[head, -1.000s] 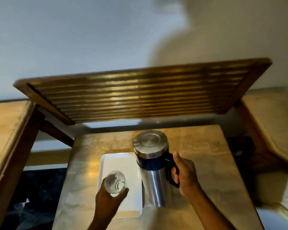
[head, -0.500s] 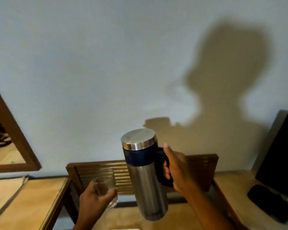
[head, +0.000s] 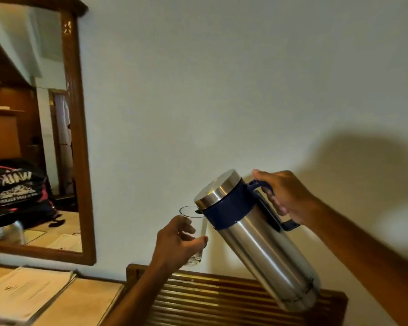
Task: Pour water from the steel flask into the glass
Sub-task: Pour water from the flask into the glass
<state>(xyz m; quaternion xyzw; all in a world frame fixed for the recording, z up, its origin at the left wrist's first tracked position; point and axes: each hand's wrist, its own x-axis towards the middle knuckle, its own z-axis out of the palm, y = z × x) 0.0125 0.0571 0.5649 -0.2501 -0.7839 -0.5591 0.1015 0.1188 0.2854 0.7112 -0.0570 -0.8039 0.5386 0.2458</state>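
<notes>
The steel flask [head: 262, 243], with a dark blue collar, steel lid and blue handle, is held in the air and tilted to the left. My right hand [head: 285, 196] grips its handle. The flask's spout sits right over the rim of a clear glass [head: 198, 217]. My left hand [head: 177, 243] is wrapped around the glass, holding it upright in front of the wall. No stream of water can be made out, and the glass looks empty.
A wood-framed mirror [head: 78, 142] hangs on the wall at left. Below it a wooden counter [head: 85, 300] carries papers [head: 21, 292]. A slatted wooden rack [head: 198, 300] stands under my hands.
Both hands lifted higher and the view swung up and left. The flask went from upright to tilted left, its spout now over the glass rim.
</notes>
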